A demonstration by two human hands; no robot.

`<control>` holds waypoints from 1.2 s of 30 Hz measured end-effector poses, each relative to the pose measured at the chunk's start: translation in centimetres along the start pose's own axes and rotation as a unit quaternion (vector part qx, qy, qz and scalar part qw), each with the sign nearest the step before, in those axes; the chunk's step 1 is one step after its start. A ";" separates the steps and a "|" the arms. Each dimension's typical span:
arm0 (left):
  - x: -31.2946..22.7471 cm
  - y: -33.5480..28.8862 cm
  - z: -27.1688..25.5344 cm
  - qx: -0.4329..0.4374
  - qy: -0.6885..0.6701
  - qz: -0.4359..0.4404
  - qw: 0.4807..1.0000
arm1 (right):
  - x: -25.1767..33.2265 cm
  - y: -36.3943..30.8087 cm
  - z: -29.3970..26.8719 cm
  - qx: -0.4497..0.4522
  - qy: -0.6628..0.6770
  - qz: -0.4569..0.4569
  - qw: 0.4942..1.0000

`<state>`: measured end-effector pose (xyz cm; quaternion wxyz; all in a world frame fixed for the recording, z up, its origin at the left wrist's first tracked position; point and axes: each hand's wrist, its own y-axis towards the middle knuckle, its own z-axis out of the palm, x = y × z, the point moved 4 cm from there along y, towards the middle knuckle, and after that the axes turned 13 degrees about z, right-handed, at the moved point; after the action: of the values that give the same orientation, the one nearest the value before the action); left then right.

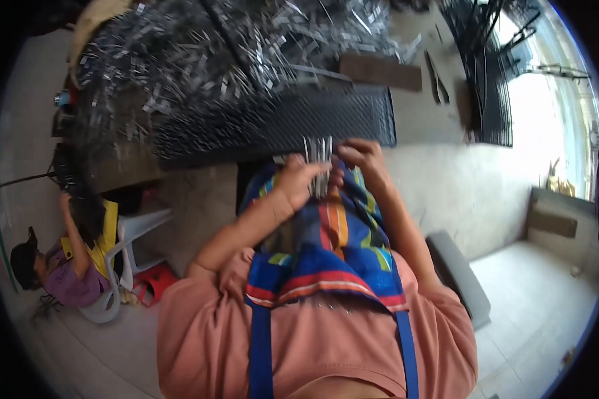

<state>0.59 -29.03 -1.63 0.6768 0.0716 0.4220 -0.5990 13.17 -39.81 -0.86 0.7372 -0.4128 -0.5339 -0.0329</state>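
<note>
Over my lap, my left hand (295, 183) is closed around a small bundle of thin, shiny metal strips (318, 147). The strips stand side by side, their ends sticking out above and below the thumb and fingers. Just to the right of them is my right hand (367, 161), its fingers bent together beside the bundle. Anything between those fingers is too small or blurred to make out. Beyond both hands lies a long black ribbed panel (333, 113) along the near edge of the table. Small dark pieces cover its left part.
A large heap of loose metal strips (180, 66) covers the table. Behind the panel lie a brown block (379, 72) and pliers (436, 78). Black wire racks (486, 86) stand right. At left, a person in purple (70, 279) sits on a white chair (116, 279). A grey seat (458, 276) is beside me.
</note>
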 end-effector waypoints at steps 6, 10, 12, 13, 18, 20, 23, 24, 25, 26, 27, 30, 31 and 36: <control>2.1 1.2 0.3 -0.024 -0.007 -0.032 0.999 | -2.1 1.4 -0.1 0.030 0.048 0.089 0.994; 2.9 0.7 0.4 -0.025 0.002 -0.034 0.999 | -2.8 1.4 -0.6 0.072 0.103 0.117 0.985; 3.0 0.5 0.2 -0.029 0.003 -0.031 0.999 | -3.0 1.8 -0.4 0.086 0.089 0.125 0.984; 3.1 0.3 0.0 -0.027 0.020 -0.016 0.999 | -2.9 1.7 -0.1 0.086 0.088 0.123 0.985; 2.0 0.2 -1.2 -0.014 0.040 -0.018 0.999 | -3.2 2.7 0.6 0.115 0.140 0.154 0.971; 1.8 0.3 -1.7 -0.008 0.051 -0.032 0.998 | -3.6 3.4 1.1 0.132 0.135 0.169 0.967; 1.6 0.2 -2.7 -0.081 0.010 0.031 0.996 | -1.6 3.6 1.2 0.065 0.037 0.066 0.995; 2.1 0.2 -3.4 -0.082 0.006 0.032 0.996 | -1.0 3.7 1.4 0.065 0.033 0.068 0.995; 3.0 0.0 -4.6 -0.089 0.024 0.033 0.995 | 0.2 3.8 0.8 -0.015 0.048 0.012 0.999; 3.3 -0.2 -5.3 -0.096 0.043 0.033 0.994 | 1.2 3.7 0.3 -0.095 0.062 -0.044 0.993; 3.6 -0.5 -5.8 -0.098 0.040 0.034 0.994 | 1.7 4.1 0.6 -0.094 0.059 -0.043 0.993; 3.5 -1.0 -5.9 -0.052 0.081 -0.005 0.995 | 3.7 5.8 0.2 -0.187 0.029 -0.198 0.962; 3.0 -1.2 -6.0 -0.064 0.067 -0.006 0.996 | 3.8 6.5 0.4 -0.187 0.027 -0.198 0.962; 0.1 -0.2 -4.6 -0.110 0.018 0.058 0.992 | 4.0 8.7 1.6 -0.185 0.053 -0.292 0.937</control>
<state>-1.86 -26.40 -4.55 0.7062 0.0318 0.4924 -0.5078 17.91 -31.48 -2.40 0.6332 -0.3654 -0.5756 -0.3663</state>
